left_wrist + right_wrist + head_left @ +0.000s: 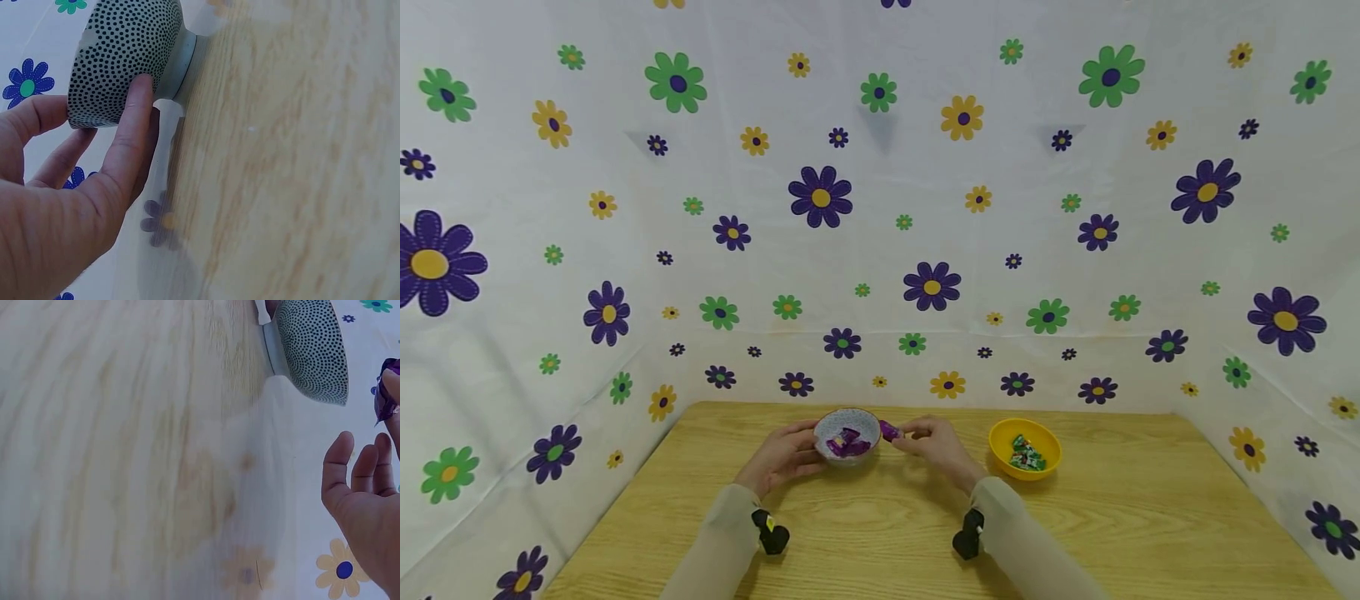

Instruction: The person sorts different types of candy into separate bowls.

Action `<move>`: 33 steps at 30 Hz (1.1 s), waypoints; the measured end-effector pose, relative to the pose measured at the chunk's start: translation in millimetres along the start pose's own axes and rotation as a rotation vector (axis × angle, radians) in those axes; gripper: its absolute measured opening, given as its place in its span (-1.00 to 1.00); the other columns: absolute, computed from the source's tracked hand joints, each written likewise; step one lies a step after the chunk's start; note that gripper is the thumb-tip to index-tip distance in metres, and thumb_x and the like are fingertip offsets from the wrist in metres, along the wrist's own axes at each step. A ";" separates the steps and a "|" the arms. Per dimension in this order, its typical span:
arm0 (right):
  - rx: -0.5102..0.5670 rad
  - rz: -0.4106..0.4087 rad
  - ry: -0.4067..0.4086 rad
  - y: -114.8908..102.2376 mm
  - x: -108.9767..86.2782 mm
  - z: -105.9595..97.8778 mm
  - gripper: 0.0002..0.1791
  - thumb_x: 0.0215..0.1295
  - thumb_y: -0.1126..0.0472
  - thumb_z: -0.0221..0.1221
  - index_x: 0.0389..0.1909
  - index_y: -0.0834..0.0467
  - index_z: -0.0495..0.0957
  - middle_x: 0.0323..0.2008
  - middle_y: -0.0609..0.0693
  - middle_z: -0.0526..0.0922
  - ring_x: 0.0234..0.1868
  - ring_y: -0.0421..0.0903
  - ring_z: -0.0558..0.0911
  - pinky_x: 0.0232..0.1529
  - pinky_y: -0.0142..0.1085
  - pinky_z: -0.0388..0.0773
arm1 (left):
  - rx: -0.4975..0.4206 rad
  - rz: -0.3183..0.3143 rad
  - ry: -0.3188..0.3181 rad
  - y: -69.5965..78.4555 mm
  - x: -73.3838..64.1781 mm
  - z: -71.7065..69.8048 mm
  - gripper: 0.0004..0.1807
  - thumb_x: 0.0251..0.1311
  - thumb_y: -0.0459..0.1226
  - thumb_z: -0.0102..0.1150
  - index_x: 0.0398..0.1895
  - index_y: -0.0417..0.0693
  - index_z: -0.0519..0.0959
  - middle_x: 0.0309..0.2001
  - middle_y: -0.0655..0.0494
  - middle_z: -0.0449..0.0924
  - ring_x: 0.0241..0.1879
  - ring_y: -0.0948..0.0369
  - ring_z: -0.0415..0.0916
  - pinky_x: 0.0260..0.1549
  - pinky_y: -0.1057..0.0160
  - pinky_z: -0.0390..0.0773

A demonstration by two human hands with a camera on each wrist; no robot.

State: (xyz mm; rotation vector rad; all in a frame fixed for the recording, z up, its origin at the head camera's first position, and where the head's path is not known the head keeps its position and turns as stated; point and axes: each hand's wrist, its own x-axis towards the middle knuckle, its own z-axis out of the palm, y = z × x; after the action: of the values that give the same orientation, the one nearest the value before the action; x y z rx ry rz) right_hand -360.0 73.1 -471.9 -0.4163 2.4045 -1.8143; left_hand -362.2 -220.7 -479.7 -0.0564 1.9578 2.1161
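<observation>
My left hand holds the left side of a speckled bowl, its thumb and fingers spread around the outer wall. The left wrist view shows the bowl's black-dotted outside and its pale foot. Several purple-wrapped candies lie inside. Just right of the rim, my right hand pinches another purple-wrapped candy between thumb and finger. Part of that candy appears at the edge of the right wrist view, where the other fingers are loosely bent.
A yellow bowl with several green-wrapped candies stands right of my right hand. Both bowls rest on a wood-grain table. A white cloth printed with flowers surrounds the back and sides.
</observation>
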 end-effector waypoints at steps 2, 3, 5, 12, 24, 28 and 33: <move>0.028 -0.019 0.003 -0.9 0.0 3.3 -0.67 0.20 0.12 0.35 -0.07 0.22 0.69 -0.05 0.11 0.58 -0.13 -0.09 0.48 -0.16 -0.29 0.50 | -0.003 0.003 0.004 -0.4 0.6 0.3 -0.46 0.41 -0.33 -0.02 0.43 -0.22 0.24 0.23 -0.31 0.45 -0.05 0.04 0.61 0.12 -0.14 0.51; 0.039 -0.029 0.004 -1.6 -0.2 5.2 -0.66 0.21 0.12 0.35 -0.06 0.23 0.68 -0.06 0.12 0.58 -0.16 -0.10 0.50 -0.15 -0.26 0.54 | -0.006 0.000 0.011 -0.8 1.3 0.4 -0.46 0.40 -0.33 -0.01 0.43 -0.21 0.25 0.22 -0.30 0.46 -0.06 0.04 0.62 0.11 -0.14 0.52; 0.063 -0.050 0.008 -2.9 -0.4 9.9 -0.64 0.22 0.13 0.34 -0.03 0.25 0.67 -0.10 0.15 0.59 -0.20 -0.13 0.52 -0.12 -0.17 0.58 | -0.009 -0.002 0.017 -1.6 2.5 0.3 -0.46 0.40 -0.33 0.00 0.42 -0.21 0.27 0.20 -0.29 0.47 -0.07 0.03 0.62 0.10 -0.14 0.52; 0.134 -0.066 0.003 -3.6 1.5 31.0 -0.60 0.27 0.13 0.29 0.06 0.26 0.63 -0.06 0.14 0.63 -0.22 -0.21 0.57 -0.08 -0.09 0.63 | -0.004 -0.010 0.033 -4.6 4.8 0.3 -0.47 0.39 -0.32 0.04 0.40 -0.18 0.30 0.19 -0.27 0.48 -0.08 0.04 0.63 0.05 -0.10 0.57; 0.119 -0.100 0.049 -15.3 7.8 53.2 -0.64 0.21 0.21 0.34 -0.02 0.30 0.66 -0.22 0.12 0.58 -0.34 -0.17 0.35 -0.36 -0.35 0.40 | 0.012 -0.007 0.017 0.6 6.7 0.4 -0.47 0.41 -0.29 0.03 0.41 -0.15 0.29 0.23 -0.29 0.45 -0.05 0.03 0.62 0.04 -0.06 0.58; 0.062 -0.113 0.052 -18.1 11.4 56.5 -0.69 0.18 0.19 0.36 -0.08 0.25 0.70 -0.33 0.03 0.55 -0.32 -0.16 0.36 -0.34 -0.38 0.33 | 0.022 -0.006 0.028 0.7 7.8 0.0 -0.48 0.41 -0.27 0.03 0.41 -0.13 0.30 0.20 -0.26 0.48 -0.04 0.01 0.61 0.02 -0.04 0.60; 0.031 -0.084 0.052 -17.2 13.5 60.7 -0.72 0.17 0.16 0.37 -0.12 0.21 0.72 -0.26 0.00 0.60 -0.26 -0.14 0.38 -0.27 -0.33 0.34 | 0.029 -0.001 0.037 -3.3 4.9 1.5 -0.48 0.40 -0.30 0.01 0.40 -0.15 0.30 0.18 -0.26 0.50 -0.04 0.00 0.62 0.02 -0.04 0.60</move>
State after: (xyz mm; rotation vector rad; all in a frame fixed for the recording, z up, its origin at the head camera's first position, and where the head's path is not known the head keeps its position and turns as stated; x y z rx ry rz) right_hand -355.5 8.8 -471.7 -0.4799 2.4243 -1.9180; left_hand -366.1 -218.2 -483.8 -0.0917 2.0091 2.1002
